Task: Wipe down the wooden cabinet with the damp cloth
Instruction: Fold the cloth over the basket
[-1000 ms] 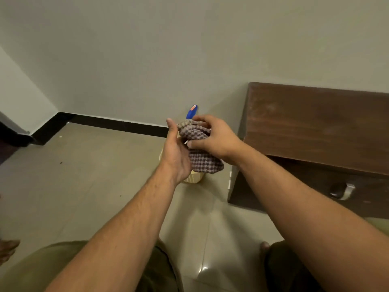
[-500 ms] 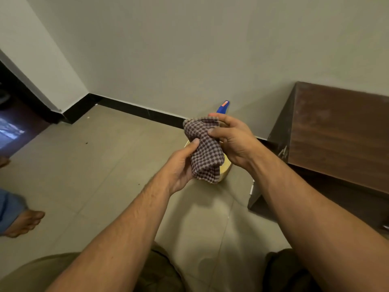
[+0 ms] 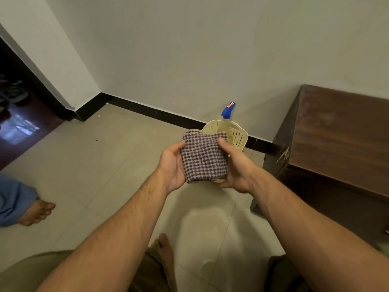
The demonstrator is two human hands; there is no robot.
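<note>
A checked purple-and-white cloth (image 3: 203,158) is folded into a pad and held in front of me above the floor. My left hand (image 3: 171,166) grips its left edge, fingers curled under it. My right hand (image 3: 236,165) grips its right edge with the thumb on top. The dark wooden cabinet (image 3: 341,135) stands low against the wall at the right, apart from both hands.
A cream perforated basket (image 3: 236,133) sits on the tiled floor behind the cloth, with a blue-capped spray bottle (image 3: 227,111) in it. Another person's bare foot (image 3: 36,211) is at the left. My own foot (image 3: 163,249) is below. A dark doorway (image 3: 19,114) opens at far left.
The cloth went from a bunched wad to a flat folded pad held between both hands. The view shifted left, so the cabinet now sits farther right.
</note>
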